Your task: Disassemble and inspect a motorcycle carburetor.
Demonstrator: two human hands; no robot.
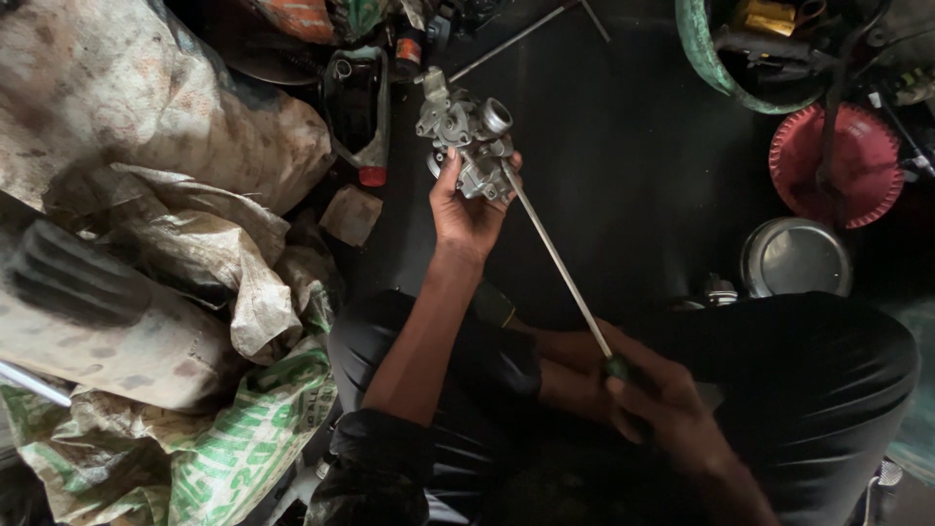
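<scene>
We hold a grey metal carburettor (467, 136) up in our left hand (466, 209), far from us over the dark floor (633, 175); the fingers wrap its lower body from beneath and from the near side, so the part stands just beyond the fingertips. Our right hand (662, 404) sits near us, low and to the right, its fingers closed round the dark handle of a long screwdriver (557, 261). The shaft is the line that matters: its long axis runs from the near right up to the far left, and its tip meets the right side of the carburettor, just beside the left thumb. The left hand is thus at the part, the right well apart from it at the shaft's other end. Crumpled sacks (195, 253) lie to the left; a red perforated disc (836, 166) and a round metal lid (795, 258) lie to the far right.
</scene>
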